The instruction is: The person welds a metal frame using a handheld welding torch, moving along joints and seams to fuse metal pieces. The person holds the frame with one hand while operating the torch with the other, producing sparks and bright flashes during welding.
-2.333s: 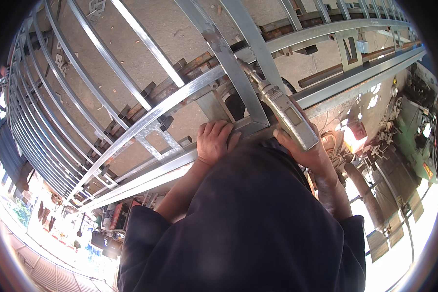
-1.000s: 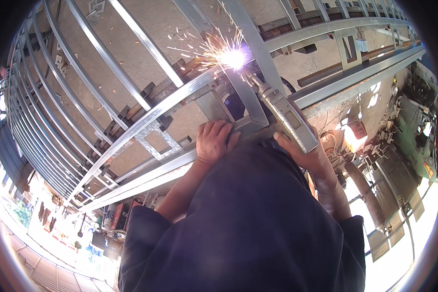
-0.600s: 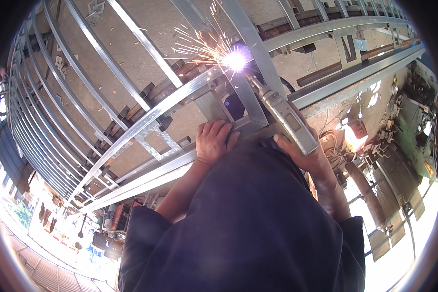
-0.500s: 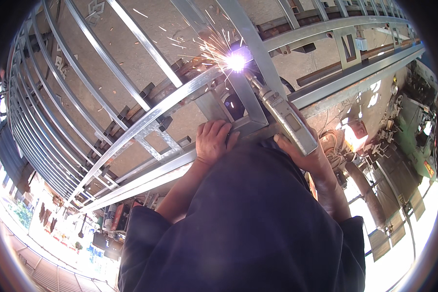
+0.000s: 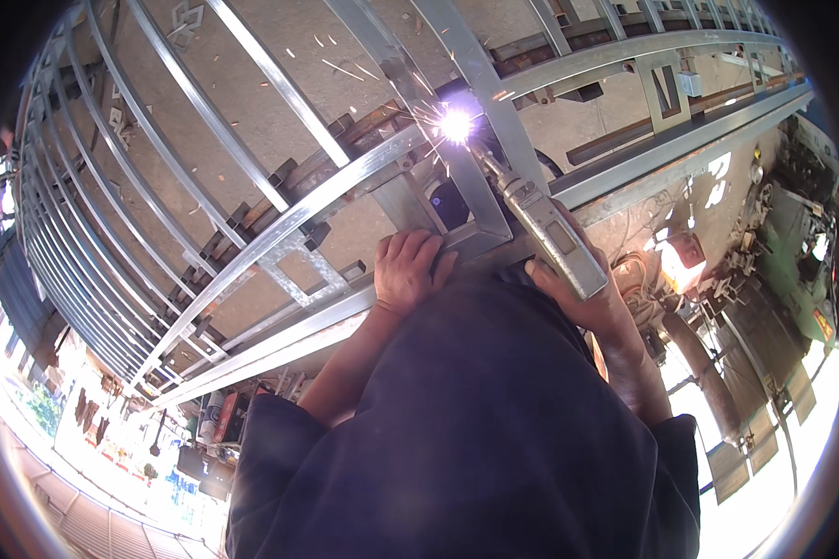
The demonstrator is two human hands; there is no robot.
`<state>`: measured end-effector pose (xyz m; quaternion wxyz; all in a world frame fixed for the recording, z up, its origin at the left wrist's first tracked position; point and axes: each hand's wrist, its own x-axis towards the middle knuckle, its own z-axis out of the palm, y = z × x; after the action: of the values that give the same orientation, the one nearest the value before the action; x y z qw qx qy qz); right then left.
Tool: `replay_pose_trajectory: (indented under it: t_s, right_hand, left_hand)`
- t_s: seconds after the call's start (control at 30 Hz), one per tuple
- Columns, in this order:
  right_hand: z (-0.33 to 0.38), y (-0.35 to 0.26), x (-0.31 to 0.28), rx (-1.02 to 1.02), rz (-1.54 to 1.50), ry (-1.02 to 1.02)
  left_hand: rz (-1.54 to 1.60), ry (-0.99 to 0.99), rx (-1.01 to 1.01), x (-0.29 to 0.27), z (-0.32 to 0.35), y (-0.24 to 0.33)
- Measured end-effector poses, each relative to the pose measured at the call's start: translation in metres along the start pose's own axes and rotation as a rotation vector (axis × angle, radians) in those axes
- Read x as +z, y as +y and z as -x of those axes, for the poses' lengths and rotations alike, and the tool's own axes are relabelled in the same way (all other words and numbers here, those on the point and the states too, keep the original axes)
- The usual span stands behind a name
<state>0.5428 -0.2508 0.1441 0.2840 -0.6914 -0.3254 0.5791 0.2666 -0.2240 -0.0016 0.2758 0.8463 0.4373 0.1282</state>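
My right hand (image 5: 611, 298) is closed around a grey welding gun (image 5: 557, 240), whose narrow nozzle points up and to the left. At its tip burns a bright violet-white glare (image 5: 456, 125) with sparks flying off; the metal right under it is washed out. The glare sits on the silvery tubes of a metal frame (image 5: 480, 200), close to where several tubes meet. My left hand (image 5: 406, 272) lies nearer to me, its fingers curled over the near tube of the frame. My dark-clothed body hides the tube's edge just below the hands.
A railing of many parallel bars (image 5: 196, 102) stretches to the left. More framework (image 5: 643, 61) runs off at upper right, over a dusty concrete floor (image 5: 280, 98). Coiled hoses (image 5: 629, 270) and a green machine (image 5: 797, 256) lie on the right.
The glare has shifted very slightly to the right and down along the metal. Fewer sparks spray up and to the left. Both hands stay nearly where they were.
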Motion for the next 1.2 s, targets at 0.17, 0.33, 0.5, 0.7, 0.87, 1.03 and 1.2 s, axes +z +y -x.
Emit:
replay_pose_trajectory:
  t_s: [0.17, 0.33, 0.5, 0.7, 0.87, 1.03, 1.2]
  right_hand:
    - [0.006, 0.006, -0.009, -0.008, -0.005, 0.011]
    - [0.011, 0.004, -0.018, -0.015, 0.016, 0.007]
    - [-0.001, 0.0, -0.028, -0.144, 0.061, -0.051]
    - [0.005, -0.02, -0.041, -0.162, 0.072, -0.013]
    - [0.023, -0.028, -0.07, -0.33, 0.18, 0.031]
    - [0.053, -0.09, -0.117, -0.297, -0.078, 0.03]
    - [0.077, -0.128, -0.187, -0.515, -0.365, -0.197]
  left_hand:
    - [0.003, 0.027, 0.003, -0.002, 0.002, 0.004]
    - [-0.013, 0.077, -0.009, -0.002, 0.002, 0.007]
    - [-0.044, 0.068, -0.099, -0.003, -0.002, 0.015]
    - [-0.11, 0.076, -0.098, 0.002, 0.001, 0.015]
    - [-0.09, 0.119, -0.08, 0.004, 0.001, 0.014]
    - [0.291, -0.041, 0.011, 0.013, -0.016, 0.082]
    - [0.923, -0.451, 0.086, 0.055, -0.056, 0.18]
